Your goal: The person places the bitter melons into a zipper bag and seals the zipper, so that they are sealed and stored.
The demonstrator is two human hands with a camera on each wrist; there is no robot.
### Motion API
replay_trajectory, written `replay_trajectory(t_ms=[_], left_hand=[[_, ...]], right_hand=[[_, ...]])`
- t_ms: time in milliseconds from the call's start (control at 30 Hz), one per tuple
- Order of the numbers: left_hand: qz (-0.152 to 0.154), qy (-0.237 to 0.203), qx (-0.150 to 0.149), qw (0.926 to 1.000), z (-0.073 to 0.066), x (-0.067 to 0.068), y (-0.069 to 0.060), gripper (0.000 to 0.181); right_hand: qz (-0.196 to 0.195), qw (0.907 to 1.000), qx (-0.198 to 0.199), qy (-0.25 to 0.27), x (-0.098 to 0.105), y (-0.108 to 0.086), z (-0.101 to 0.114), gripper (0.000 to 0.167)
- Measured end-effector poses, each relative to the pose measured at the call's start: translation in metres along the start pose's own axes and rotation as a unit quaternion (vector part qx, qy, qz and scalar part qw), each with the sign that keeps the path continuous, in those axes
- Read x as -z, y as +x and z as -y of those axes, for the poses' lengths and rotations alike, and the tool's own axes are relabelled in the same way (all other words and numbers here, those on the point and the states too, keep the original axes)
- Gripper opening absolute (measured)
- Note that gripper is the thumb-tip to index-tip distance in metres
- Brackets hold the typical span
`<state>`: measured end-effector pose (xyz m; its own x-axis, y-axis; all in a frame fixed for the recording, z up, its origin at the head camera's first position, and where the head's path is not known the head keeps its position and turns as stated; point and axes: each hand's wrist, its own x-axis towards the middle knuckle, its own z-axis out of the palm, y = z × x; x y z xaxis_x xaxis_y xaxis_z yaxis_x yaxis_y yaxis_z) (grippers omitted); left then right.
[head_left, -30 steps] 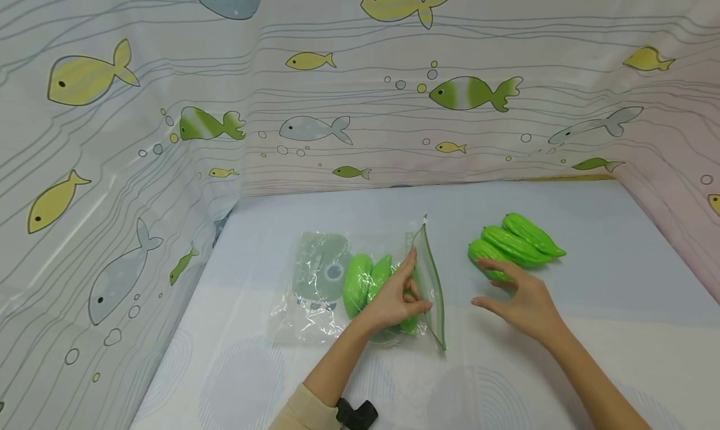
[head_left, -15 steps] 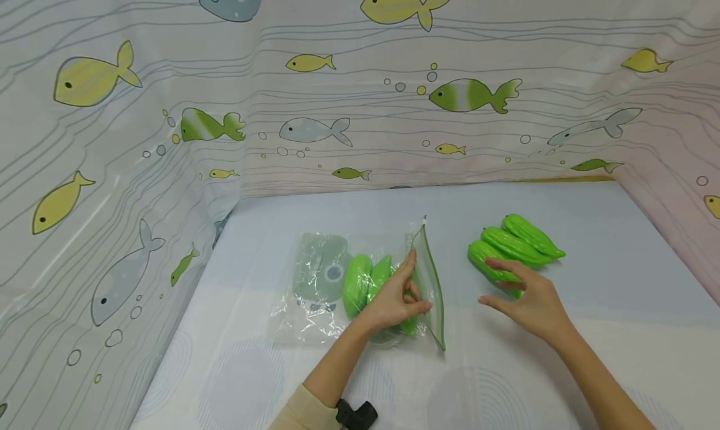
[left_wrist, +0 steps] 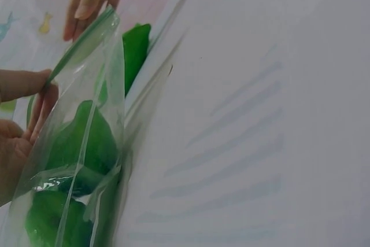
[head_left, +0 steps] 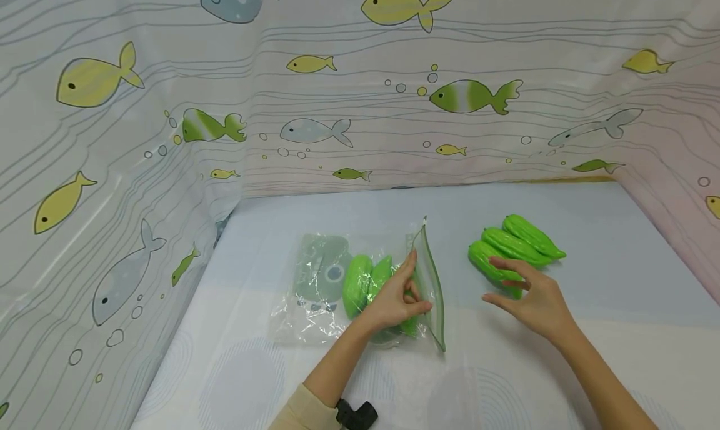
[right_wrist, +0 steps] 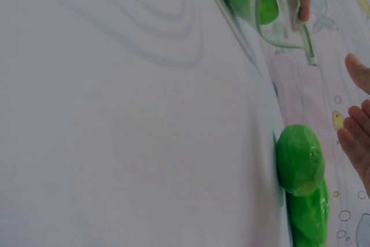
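A clear zip bag [head_left: 430,280] with a green-edged mouth lies on the table, its opening facing right. Several bright green ridged bitter melons [head_left: 357,286] show through the plastic. My left hand [head_left: 390,300] holds the bag at its mouth, thumb and index finger spread apart; in the left wrist view the thumb [left_wrist: 23,83] touches the green rim. More bitter melons [head_left: 514,245] lie side by side right of the bag. Just in front of the nearest one is my right hand [head_left: 534,302], thumb and fingers apart with nothing between them. It appears apart from the melon [right_wrist: 300,160] in the right wrist view.
The table [head_left: 472,380] has a pale cloth with circle patterns. A fish-printed curtain [head_left: 337,92] surrounds its back and sides. A black device [head_left: 357,414] sits at the left wrist, beside a beige sleeve [head_left: 306,408].
My right hand has shifted slightly right, its fingers still apart. The left hand, the bag and the bitter melons stay where they were.
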<state>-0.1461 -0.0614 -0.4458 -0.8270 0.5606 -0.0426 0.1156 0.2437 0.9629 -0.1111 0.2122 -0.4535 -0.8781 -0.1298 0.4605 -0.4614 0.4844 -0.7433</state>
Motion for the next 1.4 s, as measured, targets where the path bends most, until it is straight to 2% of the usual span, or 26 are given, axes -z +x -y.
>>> replay_trajectory(t_ms=[400,733,967,1400], left_hand=[[-0.006,0.003,-0.002,1.0,0.007,-0.001,0.001,0.106],[-0.004,-0.007,-0.006,1.0,0.008,0.0,0.0,0.105],[-0.006,-0.005,-0.003,1.0,0.01,0.0,0.0,0.105],[-0.003,-0.01,-0.002,0.9999,0.012,0.0,-0.001,0.105]], right_hand=[[-0.007,1.0,-0.002,0.005,0.004,0.002,-0.005,0.071],[-0.013,0.9999,0.001,0.007,0.005,0.004,-0.015,0.069],[-0.014,0.9998,-0.014,0.007,0.007,0.005,-0.016,0.068],[-0.019,0.9996,-0.017,0.015,0.009,0.006,-0.018,0.067]])
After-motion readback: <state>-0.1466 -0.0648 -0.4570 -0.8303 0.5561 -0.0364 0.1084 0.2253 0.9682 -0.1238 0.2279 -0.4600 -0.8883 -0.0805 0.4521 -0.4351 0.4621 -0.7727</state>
